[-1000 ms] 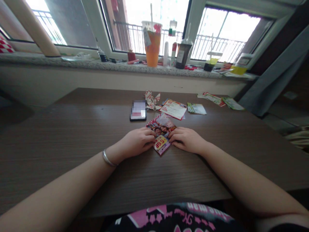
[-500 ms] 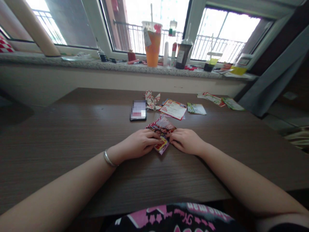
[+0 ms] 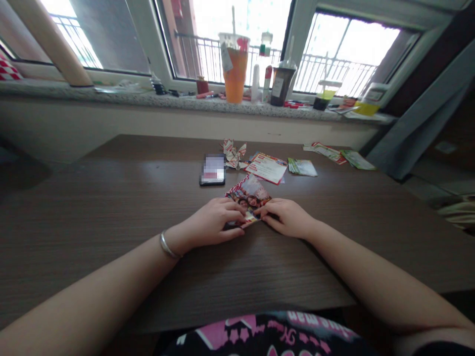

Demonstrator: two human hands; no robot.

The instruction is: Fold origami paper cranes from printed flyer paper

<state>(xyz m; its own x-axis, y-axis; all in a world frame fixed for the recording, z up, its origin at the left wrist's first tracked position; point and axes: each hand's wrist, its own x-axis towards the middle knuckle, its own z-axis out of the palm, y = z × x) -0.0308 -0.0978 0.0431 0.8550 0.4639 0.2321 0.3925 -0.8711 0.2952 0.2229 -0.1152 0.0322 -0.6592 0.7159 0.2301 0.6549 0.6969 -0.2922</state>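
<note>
Printed paper (image 3: pixel 251 187) held between left hand (image 3: pixel 218 220) at eight o'clock, fingers loosely closed on it, and right hand (image 3: pixel 288 217) at four, edge pinched by fingertips. Could be creased askew by uneven pull.

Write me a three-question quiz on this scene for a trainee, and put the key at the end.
1. Multiple choice: What do the left hand and the right hand both touch?
a) a phone
b) a printed paper
c) a drinking straw

2. True or false: The tall cup of orange drink stands on the windowsill.

3. Short answer: Which wrist wears the silver bracelet?

Key:
1. b
2. True
3. The left wrist
</note>
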